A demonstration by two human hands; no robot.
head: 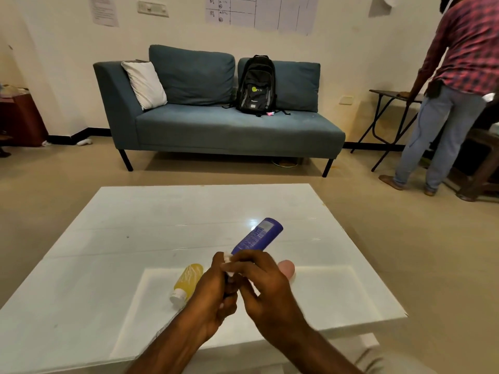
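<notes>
Hands close together above the glossy white table (113, 238): left hand (213, 290) and right hand (267, 287) both curl round the lower end of a smooth violet-blue plastic tube (259, 236), a cylinder slanting up and away. A translucent yellow bottle (187, 279), rounded and white-capped, lies on its side beside the left hand.

We look from head height, forward and down across the table (121, 238). The left hand (213, 292), the right hand (267, 287) and the bottle (259, 234) sit close under the lens, low centre. The wide angle reaches the floor (378, 211), the sofa (216, 128) facing us and the wall (67, 76) beyond.
</notes>
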